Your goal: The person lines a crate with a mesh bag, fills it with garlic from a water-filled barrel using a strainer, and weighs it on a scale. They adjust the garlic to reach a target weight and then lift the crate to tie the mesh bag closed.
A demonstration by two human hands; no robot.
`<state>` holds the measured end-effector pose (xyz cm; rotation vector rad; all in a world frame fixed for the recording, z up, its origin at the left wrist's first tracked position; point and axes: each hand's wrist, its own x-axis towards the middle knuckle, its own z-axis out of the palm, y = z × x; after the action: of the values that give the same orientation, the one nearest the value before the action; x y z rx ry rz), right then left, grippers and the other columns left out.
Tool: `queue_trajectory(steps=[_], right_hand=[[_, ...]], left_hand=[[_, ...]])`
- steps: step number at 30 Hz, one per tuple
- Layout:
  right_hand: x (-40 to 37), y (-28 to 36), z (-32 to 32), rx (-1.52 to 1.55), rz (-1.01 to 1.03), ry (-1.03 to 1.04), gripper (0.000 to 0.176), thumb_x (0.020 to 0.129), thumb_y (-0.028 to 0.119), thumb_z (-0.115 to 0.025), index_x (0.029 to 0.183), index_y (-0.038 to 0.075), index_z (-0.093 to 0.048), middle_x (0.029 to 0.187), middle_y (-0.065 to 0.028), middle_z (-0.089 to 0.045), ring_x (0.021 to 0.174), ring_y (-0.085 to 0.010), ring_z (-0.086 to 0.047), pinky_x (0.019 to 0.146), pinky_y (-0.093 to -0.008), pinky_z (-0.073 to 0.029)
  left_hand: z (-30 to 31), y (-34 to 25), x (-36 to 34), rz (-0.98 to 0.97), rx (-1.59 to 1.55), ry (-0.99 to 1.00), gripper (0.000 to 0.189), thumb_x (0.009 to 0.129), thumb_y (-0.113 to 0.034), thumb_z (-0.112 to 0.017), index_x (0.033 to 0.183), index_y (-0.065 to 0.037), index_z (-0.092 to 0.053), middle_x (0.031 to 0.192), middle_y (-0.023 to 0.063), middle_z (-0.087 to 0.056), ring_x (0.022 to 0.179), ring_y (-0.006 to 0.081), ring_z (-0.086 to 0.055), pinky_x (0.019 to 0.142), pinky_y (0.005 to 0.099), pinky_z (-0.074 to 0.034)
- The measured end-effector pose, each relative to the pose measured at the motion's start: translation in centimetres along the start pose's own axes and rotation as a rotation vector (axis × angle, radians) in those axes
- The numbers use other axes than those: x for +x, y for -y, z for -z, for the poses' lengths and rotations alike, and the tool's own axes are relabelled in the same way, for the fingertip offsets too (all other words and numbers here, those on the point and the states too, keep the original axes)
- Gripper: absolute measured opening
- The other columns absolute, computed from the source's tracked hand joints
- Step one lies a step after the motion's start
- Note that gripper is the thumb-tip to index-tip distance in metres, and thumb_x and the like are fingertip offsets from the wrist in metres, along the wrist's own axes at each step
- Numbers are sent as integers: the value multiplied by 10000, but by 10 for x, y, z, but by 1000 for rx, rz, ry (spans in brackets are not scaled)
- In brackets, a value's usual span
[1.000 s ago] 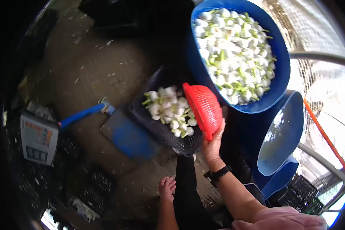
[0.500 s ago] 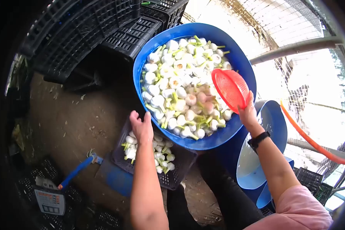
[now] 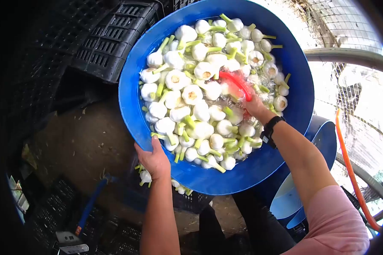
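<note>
Garlic bulbs [image 3: 192, 94] with green stem stubs float in water inside the blue tub [image 3: 259, 178]. We grip the red basket [image 3: 241, 84] at its rim with our right hand [image 3: 254, 106]; it sits partly submerged among the bulbs. Our left hand [image 3: 154, 162] contacts the tub's near-left rim, thumb spread from fingers; we cannot tell whether it clasps.

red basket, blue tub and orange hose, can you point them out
Red basket [image 3: 241, 83]: head view, on its exposed rim.
Blue tub [image 3: 251, 171]: head view, on its bare near inner wall.
Orange hose [image 3: 349, 163]: head view, midway along it.
</note>
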<state>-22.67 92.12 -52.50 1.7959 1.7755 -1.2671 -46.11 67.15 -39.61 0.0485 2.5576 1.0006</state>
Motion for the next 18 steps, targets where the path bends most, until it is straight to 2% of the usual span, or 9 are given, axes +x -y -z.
queue_trajectory(steps=[3,6,7,10,11,14,15,16,18], right_hand=[[21,16,-7,22,-71,173,343,777,215,-551,1039,-5,-557,795,-170,-649,688,-280,-652,577,-366,-520],[-3,55,20,-64,12,244,203,769,149,-558,874,-22,-586,642,-116,-607,534,-198,-594,502,-319,-491],[-9,56,29,-28,42,314,233,765,138,-553,945,-7,-584,715,-96,-621,598,-187,-603,523,-315,-489],[-19,34,47,294,285,528,251,771,133,-567,997,24,-565,851,-69,-627,634,-167,-600,480,-295,-476],[-16,20,53,340,160,553,304,774,123,-575,1069,55,-549,911,-60,-620,675,-160,-602,504,-296,-488],[-21,26,56,426,-152,545,334,775,112,-580,1104,67,-541,888,-62,-622,672,-161,-600,508,-286,-491],[-25,37,46,381,-138,497,271,785,115,-579,1040,31,-552,836,-67,-625,637,-159,-597,477,-288,-479],[-20,33,27,465,-131,470,263,790,115,-581,1035,27,-549,796,-85,-624,586,-167,-589,439,-283,-466],[-15,28,6,434,-295,487,237,792,125,-591,999,15,-554,757,-100,-621,546,-177,-580,415,-281,-454]], left_hand=[[3,-3,1,-20,-37,22,442,818,-141,-614,1158,88,-449,1074,217,-577,939,318,-580,831,382,-444],[3,1,2,-6,-41,42,424,813,-93,-611,1164,79,-447,1081,204,-578,945,292,-577,840,369,-443],[3,2,3,-1,-67,48,420,816,-86,-607,1167,77,-445,1084,202,-576,947,286,-575,840,366,-443],[3,-2,1,19,-125,71,418,818,-62,-600,1177,74,-436,1098,194,-570,952,268,-572,841,357,-445],[5,-2,0,23,-138,75,418,818,-53,-598,1181,73,-432,1103,190,-567,953,262,-571,840,354,-446],[3,1,0,17,-158,75,423,816,-42,-599,1186,70,-427,1116,182,-559,960,255,-571,841,345,-449],[3,2,1,22,-165,77,427,816,-40,-599,1190,69,-424,1118,181,-558,961,254,-571,843,343,-450],[2,2,2,21,-168,76,431,816,-37,-599,1194,69,-421,1120,179,-557,961,253,-572,844,341,-450],[5,3,3,24,-142,75,435,817,-35,-598,1199,69,-418,1119,179,-557,962,252,-574,846,339,-451]])
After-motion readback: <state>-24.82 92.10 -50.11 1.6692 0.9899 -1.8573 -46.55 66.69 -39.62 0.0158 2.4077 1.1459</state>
